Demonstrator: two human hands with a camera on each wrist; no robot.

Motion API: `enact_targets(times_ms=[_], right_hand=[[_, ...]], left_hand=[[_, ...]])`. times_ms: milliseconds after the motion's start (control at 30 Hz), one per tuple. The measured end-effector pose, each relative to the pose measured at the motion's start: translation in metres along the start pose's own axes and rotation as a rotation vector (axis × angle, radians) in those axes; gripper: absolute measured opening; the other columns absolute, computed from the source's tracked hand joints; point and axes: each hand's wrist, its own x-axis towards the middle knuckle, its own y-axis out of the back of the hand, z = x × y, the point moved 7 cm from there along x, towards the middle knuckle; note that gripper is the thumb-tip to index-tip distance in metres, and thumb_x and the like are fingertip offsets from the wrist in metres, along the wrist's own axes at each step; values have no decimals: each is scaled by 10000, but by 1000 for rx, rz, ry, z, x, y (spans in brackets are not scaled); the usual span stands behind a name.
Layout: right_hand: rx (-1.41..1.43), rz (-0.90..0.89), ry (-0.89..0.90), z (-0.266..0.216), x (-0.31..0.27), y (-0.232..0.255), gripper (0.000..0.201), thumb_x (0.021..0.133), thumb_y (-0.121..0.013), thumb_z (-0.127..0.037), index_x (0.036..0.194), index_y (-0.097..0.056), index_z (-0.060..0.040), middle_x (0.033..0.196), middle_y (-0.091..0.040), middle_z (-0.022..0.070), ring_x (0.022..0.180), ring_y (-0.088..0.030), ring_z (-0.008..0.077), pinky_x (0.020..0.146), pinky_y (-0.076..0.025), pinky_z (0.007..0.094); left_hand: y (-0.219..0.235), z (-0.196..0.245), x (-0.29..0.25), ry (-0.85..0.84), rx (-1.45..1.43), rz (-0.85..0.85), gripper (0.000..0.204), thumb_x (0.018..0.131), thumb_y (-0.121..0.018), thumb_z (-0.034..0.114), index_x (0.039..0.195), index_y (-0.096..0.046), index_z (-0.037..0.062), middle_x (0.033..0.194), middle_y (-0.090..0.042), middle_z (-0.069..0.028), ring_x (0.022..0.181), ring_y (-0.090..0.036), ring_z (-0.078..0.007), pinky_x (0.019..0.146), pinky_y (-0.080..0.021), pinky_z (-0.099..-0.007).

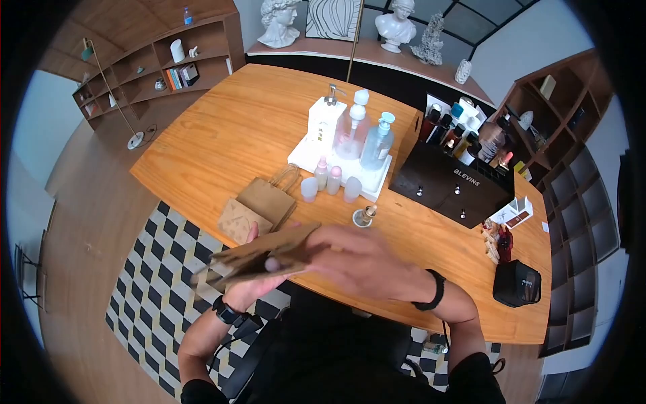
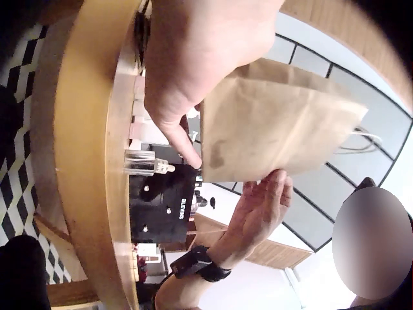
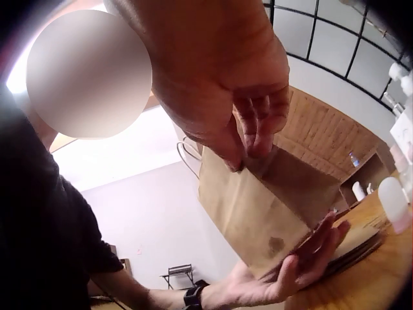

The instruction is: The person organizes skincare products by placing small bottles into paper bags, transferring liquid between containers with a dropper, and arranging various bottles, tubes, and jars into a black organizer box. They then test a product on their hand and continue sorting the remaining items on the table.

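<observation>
A brown paper bag [image 1: 291, 237] is held in the air over the table's near edge. My left hand [image 1: 256, 289] grips its bottom end from below, with the palm and fingers around the base in the right wrist view. My right hand [image 1: 356, 259], blurred in the head view, pinches the bag's edge between thumb and fingers [image 3: 261, 145]. The bag [image 2: 258, 129] has a twisted handle and a dark smudge near its base. A small pale rounded thing [image 1: 272, 264] shows amid its folds in the head view; what it is I cannot tell.
More brown paper bags [image 1: 269, 198] lie just beyond the hands. A white tray [image 1: 299, 158] carries pump bottles, with small bottles and frosted cups at its front. A small clear container [image 1: 363, 219] stands nearby. To the right are a black cosmetics box [image 1: 437, 182] and a black pouch [image 1: 517, 283].
</observation>
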Motion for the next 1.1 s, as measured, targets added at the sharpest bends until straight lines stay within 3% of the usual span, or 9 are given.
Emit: enact_targets(times_ms=[100, 200, 300, 333, 400, 533, 767, 933, 1100], right_hand=[[12, 90, -57, 14, -7, 14, 125, 900, -790, -102, 944, -696, -34, 1114, -638, 80, 853, -679, 256, 649, -544, 385], [51, -26, -112, 16, -17, 7, 133, 866, -817, -77, 940, -717, -30, 1138, -647, 80, 860, -681, 249, 656, -550, 383], [24, 0, -110, 16, -25, 4, 188, 839, -839, -69, 993, -736, -37, 1173, -640, 82, 847, -682, 244, 662, -557, 384], [31, 0, -146, 19, -28, 3, 187, 836, -842, -74, 989, -740, -36, 1212, -636, 90, 898, -682, 250, 664, -561, 381], [40, 0, -187, 19, -31, 4, 186, 834, -845, -80, 984, -744, -35, 1251, -632, 97, 950, -682, 256, 667, -565, 378], [29, -1, -187, 18, -29, 10, 196, 817, -867, -75, 962, -754, -8, 1422, -605, 140, 1187, -642, 301, 838, -581, 405], [225, 108, -266, 39, -45, 14, 151, 859, -871, -89, 938, -802, 20, 1404, -652, 158, 1241, -647, 300, 995, -539, 403], [281, 135, -378, 40, -45, 15, 161, 879, -860, -103, 909, -797, 42, 1347, -675, 158, 1227, -657, 298, 981, -545, 398], [293, 86, -373, 45, -42, 2, 186, 896, -848, -123, 888, -786, 52, 1328, -676, 159, 1216, -655, 298, 972, -550, 395]], left_hand=[[8, 15, -12, -106, 324, 28, 927, 1023, -508, 722, 1647, -354, 53, 1644, -443, -212, 1489, -473, -401, 1232, -413, -570], [14, 21, -13, -38, 375, 232, 758, 1061, -484, 654, 1544, -539, 72, 1381, -698, -128, 959, -741, -170, 753, -616, -348], [-1, 22, -23, -100, 461, 514, 743, 1059, -488, 663, 1494, -580, 67, 1256, -750, -72, 792, -706, -140, 627, -561, -304], [19, 29, -22, -96, 459, 517, 743, 1059, -488, 663, 1494, -580, 67, 1256, -750, -72, 792, -706, -140, 627, -561, -304], [33, 26, -11, 131, 203, -184, 742, 1049, -516, 674, 1444, -610, 53, 1284, -733, -76, 981, -710, -189, 809, -581, -351], [17, 20, -16, -74, 685, 470, 788, 1055, -490, 699, 1490, -561, 46, 1487, -608, -128, 1325, -606, -249, 1084, -518, -418], [-27, 21, -26, -48, 626, 168, 855, 1104, -381, 654, 1627, -290, -17, 1650, -403, -211, 1477, -483, -376, 1171, -451, -661], [-58, 49, -65, -732, 1354, 278, 326, 1051, -644, 204, 1319, -526, 61, 1561, -542, -234, 1443, -528, -360, 1151, -441, -488], [-126, 33, -70, -840, 2027, 12, 184, 872, -821, 116, 990, -711, 27, 1427, -656, -206, 1329, -600, -364, 1096, -477, -477]])
